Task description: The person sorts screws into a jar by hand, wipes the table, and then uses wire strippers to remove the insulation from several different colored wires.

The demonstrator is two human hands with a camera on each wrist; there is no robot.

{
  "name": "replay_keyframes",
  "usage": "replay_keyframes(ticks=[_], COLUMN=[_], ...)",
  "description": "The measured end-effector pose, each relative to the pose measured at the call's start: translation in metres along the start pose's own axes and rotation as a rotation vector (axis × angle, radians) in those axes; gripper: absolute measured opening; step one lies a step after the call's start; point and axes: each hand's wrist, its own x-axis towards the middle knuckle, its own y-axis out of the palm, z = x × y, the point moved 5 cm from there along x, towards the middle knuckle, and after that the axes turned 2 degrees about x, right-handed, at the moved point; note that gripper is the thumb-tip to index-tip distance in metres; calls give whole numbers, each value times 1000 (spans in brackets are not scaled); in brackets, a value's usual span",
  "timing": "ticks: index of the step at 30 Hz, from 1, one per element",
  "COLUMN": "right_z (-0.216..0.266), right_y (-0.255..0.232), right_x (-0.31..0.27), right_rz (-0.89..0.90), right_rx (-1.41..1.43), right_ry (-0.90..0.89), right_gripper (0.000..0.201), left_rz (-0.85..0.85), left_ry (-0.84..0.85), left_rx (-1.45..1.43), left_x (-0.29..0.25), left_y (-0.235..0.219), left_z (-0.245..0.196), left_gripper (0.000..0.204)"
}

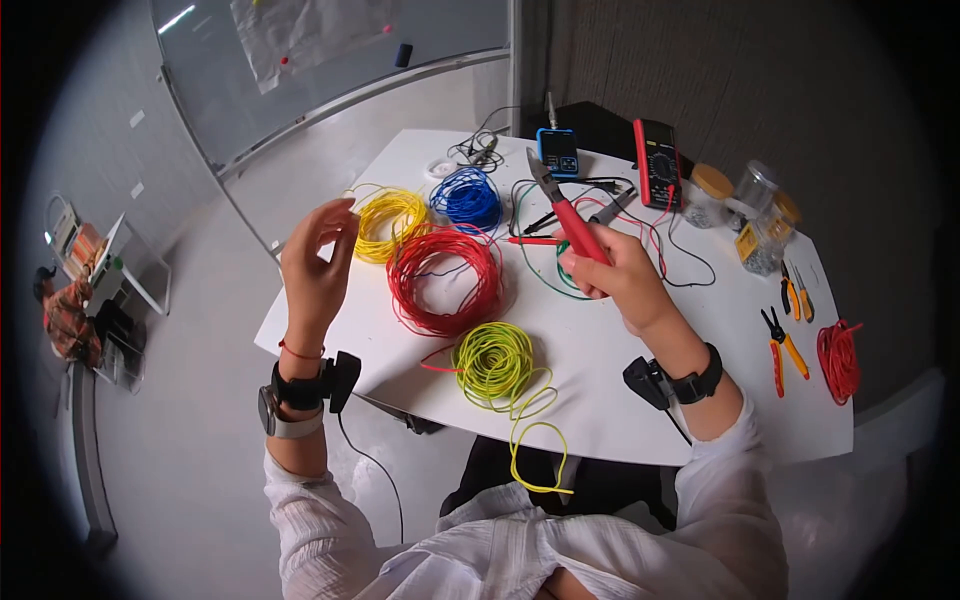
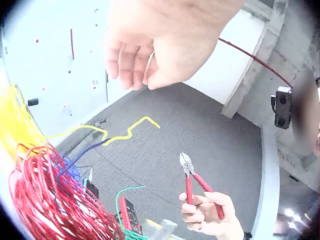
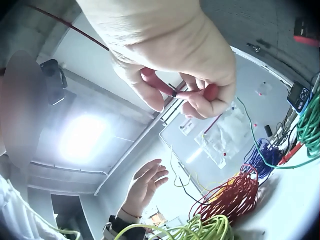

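Observation:
My left hand [image 1: 318, 265] is raised beside the yellow wire coil [image 1: 385, 235], fingers loosely bent, and no object shows in it. In the left wrist view a bent yellow wire end [image 2: 131, 134] stands out from the coils, below that hand and apart from it. Red-handled cutters [image 1: 580, 228] are gripped by my right hand [image 1: 628, 280] above the table; their jaws point up and stand apart in the left wrist view. A red coil [image 1: 400, 290], a blue coil [image 1: 468, 200] and a yellow-green coil [image 1: 493, 365] lie between and below the hands. Green wire [image 3: 312, 125] is partly hidden behind the right hand in the head view.
At the table's back are a blue-framed meter [image 1: 557, 150] and a red multimeter [image 1: 658, 165] with leads. Jars [image 1: 762, 240], pliers [image 1: 787, 350] and another red coil [image 1: 838, 362] lie on the right. A seated person [image 1: 72, 320] is at far left.

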Motion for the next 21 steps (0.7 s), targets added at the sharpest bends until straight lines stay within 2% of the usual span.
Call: replay_keyframes(ticks=[2,3,5,7,8,9,13,15,16,17,19,21], right_z=[3,5,-2,6,10,11,24,43,52,67,77,79], right_y=[3,5,9,19,24,28,30,23,14,0,-33,-70], right_x=[-3,-5,-2,-11,-14,-17,-30,-35,-35,-44,-58,-78], right_rz=[24,52,51,47,59,75,53,39,41,-85,-182,-216], right_rx=[19,34,-241,-453,-472,-488,-459,-425,-458,-378,-270,-395], right_ry=[-41,-81,-304,-347,-315,-285,-372,-495,-445,-498,-603,-481], right_gripper=[35,34,37,42,42,41,41,41,42,35,43,42], left_rz=[18,23,48,105,42,68,131,275,300,340,445,516], left_ry=[31,103,173,196,206,193,120,66,62,61,137,90], left_rx=[-19,50,86,116,143,161,105,94,120,143,190,117], left_x=[-7,-10,-19,-29,-33,-39,-70,-86,-93,-99,-113,-128], left_y=[1,0,-1,-3,-5,-6,-13,-12,-10,-6,-1,5], left_z=[-11,-22,-40,-58,-68,-72,-74,-79,-85,-93,-101,-109], left_gripper=[21,21,23,19,19,18,20,20,20,18,22,24])
